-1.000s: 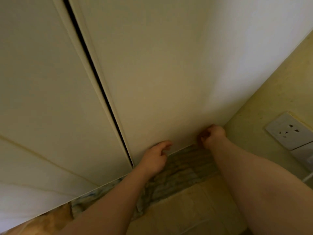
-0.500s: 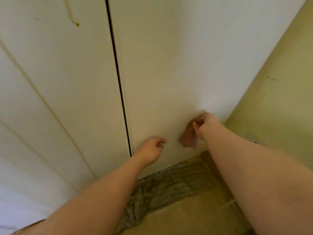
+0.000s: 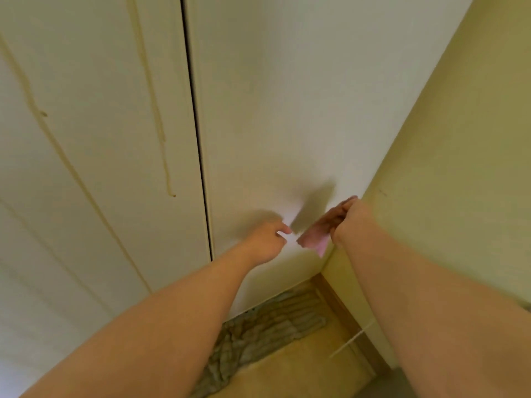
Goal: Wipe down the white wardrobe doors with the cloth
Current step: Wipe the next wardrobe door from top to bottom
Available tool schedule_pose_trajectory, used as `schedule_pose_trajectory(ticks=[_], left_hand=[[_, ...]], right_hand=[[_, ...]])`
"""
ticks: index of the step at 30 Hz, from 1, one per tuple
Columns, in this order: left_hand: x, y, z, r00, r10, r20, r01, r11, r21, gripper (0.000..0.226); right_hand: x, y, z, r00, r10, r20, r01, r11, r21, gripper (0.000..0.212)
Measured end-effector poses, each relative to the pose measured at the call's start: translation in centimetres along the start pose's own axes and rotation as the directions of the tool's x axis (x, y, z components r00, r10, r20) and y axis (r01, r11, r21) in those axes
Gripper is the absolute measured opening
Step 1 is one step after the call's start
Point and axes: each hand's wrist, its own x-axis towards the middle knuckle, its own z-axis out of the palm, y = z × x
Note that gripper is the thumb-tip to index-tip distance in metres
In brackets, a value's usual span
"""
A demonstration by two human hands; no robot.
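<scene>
Right of the door gap, low on the right wardrobe door: right hand fingers clamped on a bunched pink cloth. The cloth is soft and crumpled with one corner hanging; can't tell if it touches the panel. Left hand sits between cloth and gap, fingers loosely curled, one poking out, holding nothing. Progress guess: partway. Right door reads smooth, matte, no marks. Left of the gap, left door carries long yellowish drip streaks, so that panel is not done. Below the gap, ribbed grey fabric lies rumpled against the door foot.
</scene>
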Motion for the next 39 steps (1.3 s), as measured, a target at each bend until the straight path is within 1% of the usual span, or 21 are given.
schedule_pose_trajectory(ticks=[2, 4, 6, 7, 9, 10, 12, 15, 17, 19, 20, 24, 27, 29, 30, 31, 34, 35, 36, 37, 39], left_hand=[[-1.7, 3.9, -1.5, 1.000, -0.007, -0.006, 0.007, 1.000, -0.004, 0.034], [-3.7, 8.0, -3.0, 1.000, -0.014, -0.014, 0.014, 1.000, 0.005, 0.035], [-5.7, 12.3, -4.7, 1.000, -0.009, -0.030, 0.010, 1.000, 0.026, 0.037], [-6.7, 14.8, -5.7, 0.999, 0.000, -0.049, 0.002, 0.999, 0.042, 0.037], [-9.1, 19.8, -7.7, 0.995, 0.032, -0.098, -0.026, 0.998, 0.058, 0.037], [-10.6, 22.9, -9.0, 0.991, 0.051, -0.128, -0.043, 0.997, 0.065, 0.036], [-13.2, 27.8, -11.1, 0.976, 0.099, -0.194, -0.081, 0.992, 0.100, 0.035], [-16.5, 33.8, -14.1, 0.923, 0.177, -0.342, -0.133, 0.980, 0.148, 0.033], [-19.3, 37.3, -16.2, 0.858, 0.237, -0.455, -0.177, 0.969, 0.172, 0.030], [-22.0, 40.4, -18.5, 0.774, 0.329, -0.541, -0.203, 0.938, 0.280, 0.029], [-23.5, 41.8, -20.0, 0.709, 0.395, -0.584, -0.212, 0.910, 0.358, 0.029], [-28.5, 45.3, -24.7, 0.473, 0.619, -0.627, -0.204, 0.769, 0.606, 0.032], [-31.7, 46.9, -28.1, 0.307, 0.739, -0.600, -0.079, 0.648, 0.758, 0.034], [-33.5, 48.0, -30.9, 0.169, 0.817, -0.551, 0.011, 0.558, 0.830, 0.035], [-34.6, 48.5, -32.6, 0.095, 0.849, -0.520, 0.074, 0.515, 0.854, 0.037], [-35.6, 48.9, -34.0, 0.079, 0.869, -0.489, 0.149, 0.475, 0.867, 0.040], [-38.0, 50.1, -37.9, 0.274, 0.815, -0.511, 0.365, 0.404, 0.839, 0.059], [-38.5, 50.4, -39.0, 0.317, 0.790, -0.524, 0.416, 0.381, 0.826, 0.065], [-39.0, 51.0, -40.4, 0.331, 0.782, -0.529, 0.461, 0.355, 0.813, 0.068], [-39.4, 51.5, -41.4, 0.316, 0.788, -0.529, 0.477, 0.350, 0.806, 0.069], [-40.4, 53.0, -43.2, 0.228, 0.827, -0.513, 0.454, 0.376, 0.808, 0.066]], right_hand=[[-2.2, -2.8, 0.8, 0.997, 0.074, -0.024, -0.073, 0.996, 0.048, 0.034], [-4.0, -5.6, 1.3, 0.994, 0.113, -0.004, -0.114, 0.993, -0.021, 0.056], [-6.2, -8.2, 1.9, 0.992, 0.119, 0.042, -0.117, 0.992, -0.042, 0.064], [-7.8, -10.0, 2.4, 0.991, 0.123, 0.052, -0.121, 0.992, -0.025, 0.063], [-11.5, -13.5, 3.5, 0.985, 0.134, 0.107, -0.136, 0.991, 0.008, 0.044], [-13.9, -16.0, 4.3, 0.981, 0.145, 0.127, -0.147, 0.989, 0.008, 0.038], [-18.2, -19.9, 5.8, 0.973, 0.138, 0.187, -0.135, 0.990, -0.032, 0.032], [-23.5, -24.5, 8.4, 0.947, 0.099, 0.305, -0.058, 0.989, -0.139, 0.026], [-27.4, -27.5, 9.9, 0.910, 0.045, 0.412, 0.030, 0.984, -0.173, 0.022], [-31.1, -29.9, 11.5, 0.859, -0.023, 0.512, 0.122, 0.979, -0.162, 0.019], [-33.3, -31.2, 12.6, 0.825, -0.065, 0.561, 0.183, 0.970, -0.158, 0.018], [-40.1, -33.8, 15.6, 0.681, -0.258, 0.685, 0.417, 0.906, -0.073, 0.012], [-44.1, -34.6, 17.7, 0.590, -0.376, 0.715, 0.544, 0.839, -0.008, 0.010], [-46.2, -35.2, 19.5, 0.515, -0.468, 0.718, 0.642, 0.766, 0.038, 0.007], [-47.3, -35.3, 20.6, 0.463, -0.519, 0.719, 0.701, 0.710, 0.062, 0.006], [-48.1, -35.4, 21.5, 0.410, -0.570, 0.712, 0.755, 0.650, 0.086, 0.004], [-50.5, -35.6, 24.1, 0.254, -0.705, 0.662, 0.875, 0.459, 0.153, 0.009], [-51.1, -35.7, 24.6, 0.214, -0.743, 0.634, 0.898, 0.405, 0.171, 0.008], [-52.0, -36.0, 25.7, 0.171, -0.781, 0.600, 0.912, 0.356, 0.203, 0.008], [-52.5, -36.4, 26.5, 0.140, -0.809, 0.570, 0.918, 0.321, 0.231, 0.009], [-53.4, -37.4, 28.4, 0.061, -0.834, 0.548, 0.915, 0.266, 0.303, 0.010]])
